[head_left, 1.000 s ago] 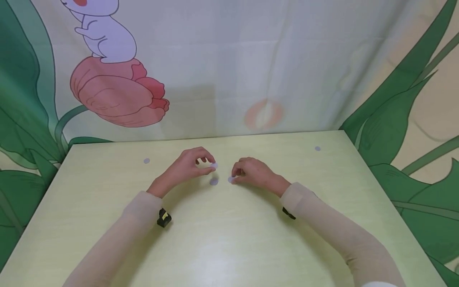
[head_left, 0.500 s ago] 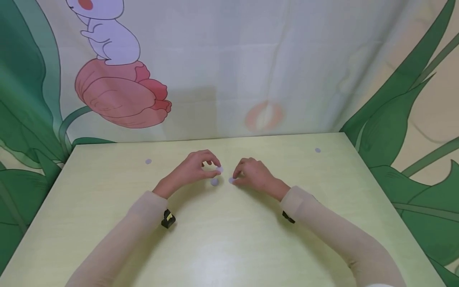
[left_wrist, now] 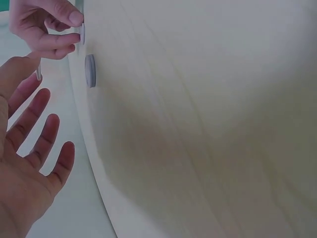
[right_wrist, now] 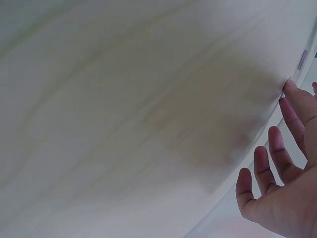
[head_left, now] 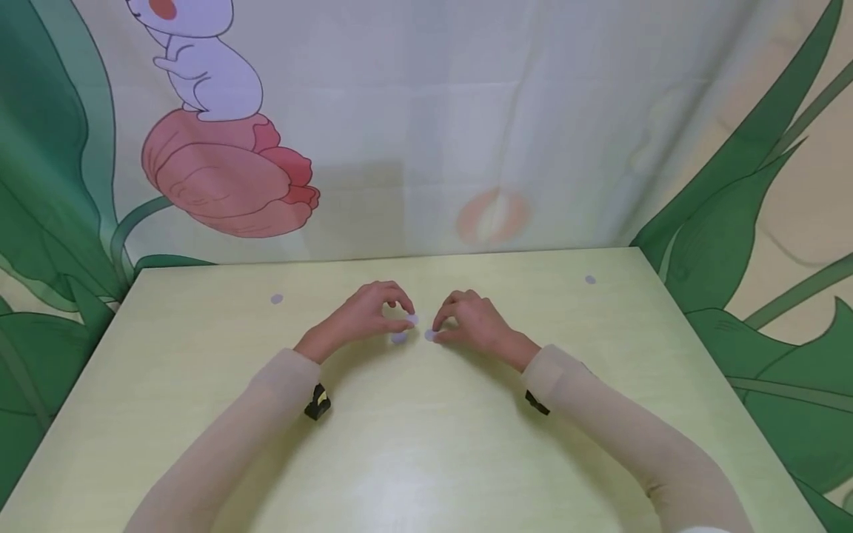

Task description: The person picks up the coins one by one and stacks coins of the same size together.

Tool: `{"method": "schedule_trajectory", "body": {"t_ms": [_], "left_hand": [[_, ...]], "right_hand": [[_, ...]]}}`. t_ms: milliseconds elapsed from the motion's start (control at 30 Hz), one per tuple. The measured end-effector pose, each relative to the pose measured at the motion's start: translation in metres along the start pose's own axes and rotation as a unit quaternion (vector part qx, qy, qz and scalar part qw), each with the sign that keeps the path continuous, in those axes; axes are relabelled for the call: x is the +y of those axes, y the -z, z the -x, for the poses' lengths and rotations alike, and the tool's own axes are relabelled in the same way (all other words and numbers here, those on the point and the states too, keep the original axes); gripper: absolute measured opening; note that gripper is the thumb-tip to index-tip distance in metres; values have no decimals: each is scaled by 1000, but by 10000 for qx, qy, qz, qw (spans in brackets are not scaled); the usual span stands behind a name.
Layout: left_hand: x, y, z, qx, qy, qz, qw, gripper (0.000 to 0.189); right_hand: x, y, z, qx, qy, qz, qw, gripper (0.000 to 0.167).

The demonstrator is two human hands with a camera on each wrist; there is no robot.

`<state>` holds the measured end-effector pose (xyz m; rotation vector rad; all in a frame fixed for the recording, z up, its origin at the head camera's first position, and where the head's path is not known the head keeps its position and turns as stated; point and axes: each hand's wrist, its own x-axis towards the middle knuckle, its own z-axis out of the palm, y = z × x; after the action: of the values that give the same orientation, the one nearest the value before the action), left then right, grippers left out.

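L hand (head_left: 366, 311) pinching disc (head_left: 414, 319); R hand (head_left: 474, 320) pinching 2nd disc (head_left: 429, 335) nearby; 3rd disc (head_left: 398, 338) on tbl (head_left: 413, 429) nr L hand.

Can't fully see stuff

Left wrist cam crops the left hand (left_wrist: 22, 183) at 8 o'clock; right wrist cam clips the right hand (right_wrist: 292, 191) around 4 o'clock. Fingers (right_wrist: 300, 103) cover bits of both pinched discs (head_left: 429, 335), too tiny for detail.
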<state>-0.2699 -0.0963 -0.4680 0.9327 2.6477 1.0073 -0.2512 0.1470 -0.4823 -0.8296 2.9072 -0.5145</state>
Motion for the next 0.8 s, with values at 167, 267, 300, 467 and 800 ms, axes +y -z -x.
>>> {"method": "schedule_trajectory", "body": {"t_ms": [167, 267, 300, 467, 800], "left_hand": [[-1, -4, -6, -108, -46, -89, 9999, 20], [1, -7, -9, -152, -154, -206, 9996, 20], [1, -8, -10, -159, -178, -259, 9994, 20], [4, -10, -15, -163, -129, -529, 9984, 19], [3, -19, -18, -357, -108, -1249, 9915, 17]], "right_hand": [[4, -5, 0, 122, 99, 115, 9998, 17], [6, -7, 0, 167, 106, 187, 9996, 17], [7, -7, 0, 173, 102, 188, 9996, 17], [9, -5, -2, 165, 75, 39, 9998, 16], [11, -8, -3, 139, -86, -269, 9995, 14]]}}
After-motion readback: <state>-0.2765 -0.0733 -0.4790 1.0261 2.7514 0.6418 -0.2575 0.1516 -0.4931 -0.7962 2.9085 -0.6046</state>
